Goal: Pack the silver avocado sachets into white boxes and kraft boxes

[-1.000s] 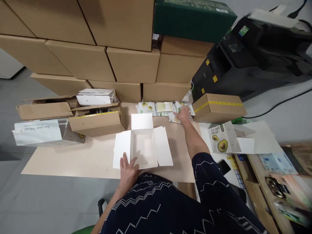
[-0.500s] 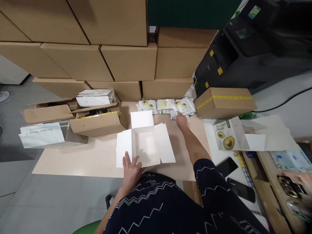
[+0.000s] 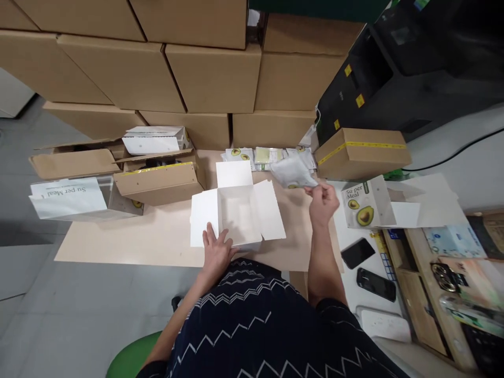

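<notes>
An open white cardboard box [image 3: 238, 212] stands on the table with its flaps folded outward, and I see nothing inside it. My left hand [image 3: 218, 247] grips its near left corner, fingers on the left flap and thumb by the inner edge. Right of the box, my right hand [image 3: 323, 202] pinches the corner of a flat white packet [image 3: 293, 170] between thumb and fingertips. The packet hangs above the table, showing mostly its plain side with a bit of avocado print. Behind it lie more packets, among them an avocado-printed packet [image 3: 240, 154] and a pale green packet [image 3: 269, 155].
Stacked brown cartons [image 3: 212, 79] wall off the back. Open brown boxes [image 3: 157, 181] and a Super Meal box [image 3: 66, 197] stand left. A taped carton [image 3: 364, 152], another Super Meal box [image 3: 362, 205], a black machine [image 3: 366, 105] and two phones [image 3: 376, 283] are at right.
My right hand has taken a packet from the pile, lifting it and drawing it back toward me and to the right. My left hand stays on the box. The camera view has tilted lower.
</notes>
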Available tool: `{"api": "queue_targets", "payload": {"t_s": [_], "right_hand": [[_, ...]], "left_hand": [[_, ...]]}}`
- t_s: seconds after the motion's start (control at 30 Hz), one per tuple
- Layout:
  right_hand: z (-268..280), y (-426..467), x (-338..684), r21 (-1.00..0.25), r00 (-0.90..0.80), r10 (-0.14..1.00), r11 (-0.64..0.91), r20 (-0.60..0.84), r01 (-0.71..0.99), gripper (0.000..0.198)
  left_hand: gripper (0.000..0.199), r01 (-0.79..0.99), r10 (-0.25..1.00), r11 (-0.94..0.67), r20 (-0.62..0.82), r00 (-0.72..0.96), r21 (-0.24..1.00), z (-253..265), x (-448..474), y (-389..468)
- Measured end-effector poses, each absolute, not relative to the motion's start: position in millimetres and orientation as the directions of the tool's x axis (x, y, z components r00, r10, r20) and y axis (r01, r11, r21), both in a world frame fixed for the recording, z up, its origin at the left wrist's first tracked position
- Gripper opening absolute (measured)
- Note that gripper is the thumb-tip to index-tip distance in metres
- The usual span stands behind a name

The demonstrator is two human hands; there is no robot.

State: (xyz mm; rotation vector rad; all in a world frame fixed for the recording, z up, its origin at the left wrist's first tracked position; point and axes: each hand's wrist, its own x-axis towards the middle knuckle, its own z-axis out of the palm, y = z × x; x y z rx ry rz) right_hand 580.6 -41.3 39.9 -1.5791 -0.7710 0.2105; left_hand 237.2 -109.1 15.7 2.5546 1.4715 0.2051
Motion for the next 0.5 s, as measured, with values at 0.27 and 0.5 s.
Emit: {"api": "queue_targets", "payload": {"t_s": [0.27, 0.5], "right_hand": [[147.4, -75.4, 527.6, -0.862, 0.593, 0.64, 0.253, 0.49, 0.439, 0.02], [102.3, -75.2, 475.9, -0.698, -0.009, 0.995, -0.061, -0.096, 0.713, 0.019]], "left_hand": [[0.025, 0.761, 0.816, -0.573, 0.121, 0.566, 0.303, 12.9, 224.3, -105.1], [0.017, 0.724, 0.79, -0.614, 0.227, 0.57, 0.315, 7.0, 215.6, -103.4]]}}
